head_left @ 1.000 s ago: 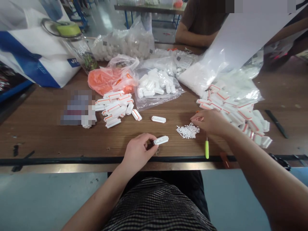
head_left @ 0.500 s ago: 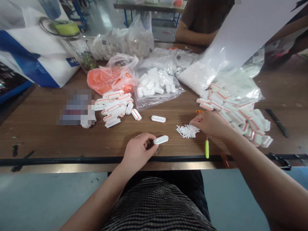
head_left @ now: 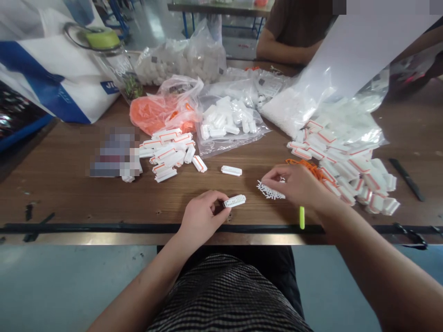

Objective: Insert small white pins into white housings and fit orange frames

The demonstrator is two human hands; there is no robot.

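Note:
My left hand (head_left: 204, 216) pinches a white connector housing (head_left: 235, 201) between thumb and fingers, its face with rows of small holes turned up. My right hand (head_left: 292, 184) is over a small pile of tiny white plastic pins (head_left: 270, 191), thumb and fingertips drawn together. Whatever those fingertips hold is too small to make out. A second white housing (head_left: 231, 171) lies by itself on the wooden table, beyond my left hand. Below my right wrist shows the yellow-green handle of a tool (head_left: 302, 217); the rest of it is hidden.
White housings with orange strips lie heaped at left (head_left: 169, 152) and right (head_left: 360, 170). Orange pieces (head_left: 308, 167) sit behind my right hand. Behind are clear bags of white parts (head_left: 228, 117), an orange bag (head_left: 152, 113) and a bottle (head_left: 117, 69). A person (head_left: 290, 41) sits opposite.
My right hand has moved left over the pin pile, uncovering more orange pieces and covering the tool's upper part. My left hand still holds the housing. The whole view has shifted slightly.

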